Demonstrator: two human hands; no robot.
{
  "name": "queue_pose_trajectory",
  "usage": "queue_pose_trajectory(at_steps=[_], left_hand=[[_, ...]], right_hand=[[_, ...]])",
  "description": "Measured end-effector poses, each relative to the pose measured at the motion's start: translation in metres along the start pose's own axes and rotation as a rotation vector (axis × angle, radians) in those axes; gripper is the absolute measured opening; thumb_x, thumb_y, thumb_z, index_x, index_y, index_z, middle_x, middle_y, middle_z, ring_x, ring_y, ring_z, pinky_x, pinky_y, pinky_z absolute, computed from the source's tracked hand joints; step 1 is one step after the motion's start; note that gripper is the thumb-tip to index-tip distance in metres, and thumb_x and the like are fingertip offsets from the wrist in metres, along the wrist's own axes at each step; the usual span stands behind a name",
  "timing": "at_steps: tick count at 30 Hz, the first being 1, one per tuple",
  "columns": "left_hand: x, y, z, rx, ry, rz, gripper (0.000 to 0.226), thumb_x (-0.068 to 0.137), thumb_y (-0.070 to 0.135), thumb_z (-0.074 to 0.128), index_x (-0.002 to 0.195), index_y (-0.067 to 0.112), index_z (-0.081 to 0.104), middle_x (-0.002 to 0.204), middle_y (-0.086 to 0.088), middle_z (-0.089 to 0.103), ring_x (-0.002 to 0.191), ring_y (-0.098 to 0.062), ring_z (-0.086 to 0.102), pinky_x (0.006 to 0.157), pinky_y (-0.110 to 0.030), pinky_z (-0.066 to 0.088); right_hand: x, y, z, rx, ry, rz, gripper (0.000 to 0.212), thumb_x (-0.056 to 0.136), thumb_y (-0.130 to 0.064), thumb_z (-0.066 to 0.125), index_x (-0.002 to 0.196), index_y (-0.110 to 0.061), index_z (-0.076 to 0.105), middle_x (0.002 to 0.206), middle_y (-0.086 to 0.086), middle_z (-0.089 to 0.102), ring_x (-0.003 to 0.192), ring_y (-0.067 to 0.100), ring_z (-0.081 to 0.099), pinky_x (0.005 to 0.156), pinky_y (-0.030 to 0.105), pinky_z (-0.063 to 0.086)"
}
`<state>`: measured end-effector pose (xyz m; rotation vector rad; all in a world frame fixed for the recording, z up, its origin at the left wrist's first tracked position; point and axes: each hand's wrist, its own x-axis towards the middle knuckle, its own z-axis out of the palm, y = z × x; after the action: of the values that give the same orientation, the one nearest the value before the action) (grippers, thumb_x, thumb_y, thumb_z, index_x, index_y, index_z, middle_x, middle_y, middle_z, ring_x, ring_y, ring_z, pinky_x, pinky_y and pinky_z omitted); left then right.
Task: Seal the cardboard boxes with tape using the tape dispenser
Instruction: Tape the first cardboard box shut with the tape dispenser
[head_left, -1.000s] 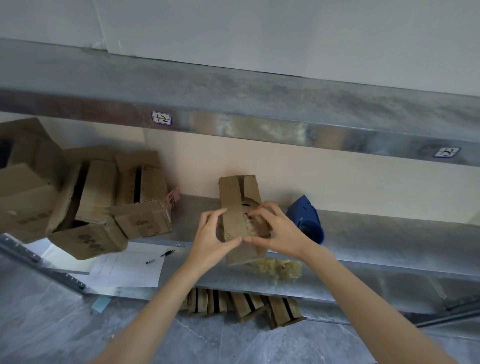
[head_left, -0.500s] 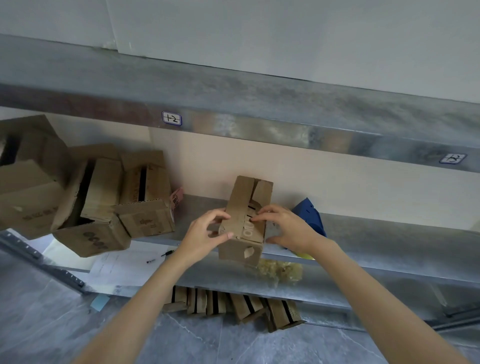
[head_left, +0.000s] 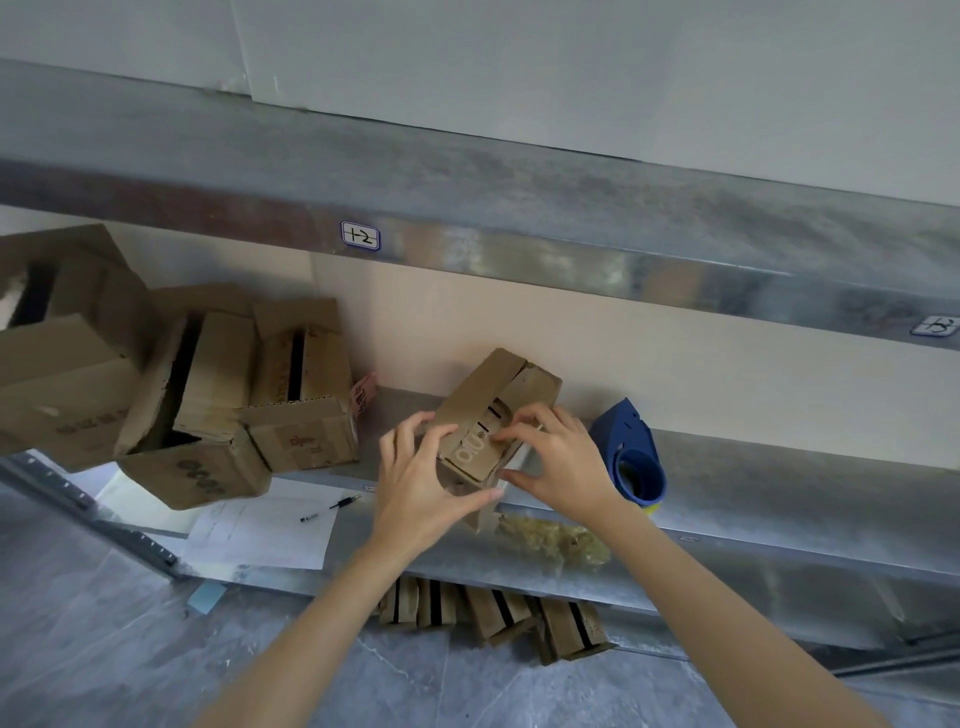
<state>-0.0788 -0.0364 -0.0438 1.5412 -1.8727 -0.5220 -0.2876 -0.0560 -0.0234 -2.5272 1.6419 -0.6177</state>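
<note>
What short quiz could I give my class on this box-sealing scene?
1. True or false: the right hand grips the blue tape dispenser.
2. The left hand and the right hand together hold: A the small cardboard box; B scissors; C a knife.
3. Fill in: the pen lies on a ___.
Key: 1 false, the blue tape dispenser stands free on the shelf; 2 A; 3 paper sheet.

Left hand (head_left: 415, 493) and right hand (head_left: 566, 467) are both bare, with slim fingers. Left forearm (head_left: 311, 623) and right forearm (head_left: 701, 597) are bare too, down to the bottom frame edge. Nail detail is too small to tell.
</note>
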Motion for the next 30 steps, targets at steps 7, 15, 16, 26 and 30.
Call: queue_pose_trajectory(at_steps=[7,15,16,26,30], left_hand=[[0.010,-0.017,-0.011,-0.080,-0.059,0.065,0.073,0.064,0.044,0.089,0.125,0.030,0.053,0.144,0.009,0.028,0.133,-0.011,0.029,0.098,-0.027,0.034],[0.032,-0.031,-0.037,-0.178,-0.275,0.048,0.058,0.072,0.024,0.085,0.119,0.036,0.054,0.140,0.016,0.034,0.126,0.005,0.035,0.108,-0.028,0.029],[0.034,-0.031,-0.037,-0.171,-0.264,0.048,0.057,0.073,0.022,0.084,0.119,0.038,0.053,0.142,0.015,0.035,0.131,-0.001,0.033,0.110,-0.030,0.027],[0.050,-0.027,-0.015,-0.381,-0.253,0.006,0.060,0.081,0.006,0.073,0.130,0.036,0.056,0.149,0.021,0.033,0.137,-0.001,0.035,0.114,-0.037,0.035],[0.056,-0.024,-0.007,-0.380,-0.199,-0.008,0.049,0.084,0.027,0.079,0.129,0.030,0.059,0.149,0.016,0.036,0.136,-0.003,0.037,0.111,-0.029,0.031]], right_hand=[[0.011,0.016,-0.007,0.045,-0.021,0.104,0.079,0.070,-0.022,0.087,0.139,-0.028,0.049,0.141,-0.002,0.047,0.124,0.025,0.045,0.096,0.042,0.045],[0.003,0.045,-0.001,-0.059,-0.146,0.039,0.070,0.089,-0.060,0.053,0.151,-0.032,0.038,0.156,-0.008,0.036,0.149,0.020,0.022,0.119,0.048,0.021],[0.000,0.046,-0.002,-0.066,-0.141,0.037,0.069,0.091,-0.066,0.043,0.151,-0.032,0.037,0.156,-0.007,0.036,0.149,0.021,0.021,0.119,0.047,0.020],[-0.010,0.050,-0.014,0.030,-0.116,0.102,0.062,0.092,-0.069,0.038,0.144,-0.035,0.038,0.140,-0.006,0.044,0.120,0.019,0.048,0.097,0.037,0.045],[-0.014,0.053,-0.015,-0.023,-0.104,0.088,0.055,0.092,-0.065,0.037,0.132,-0.029,0.049,0.138,-0.007,0.046,0.122,0.020,0.047,0.096,0.042,0.045]])
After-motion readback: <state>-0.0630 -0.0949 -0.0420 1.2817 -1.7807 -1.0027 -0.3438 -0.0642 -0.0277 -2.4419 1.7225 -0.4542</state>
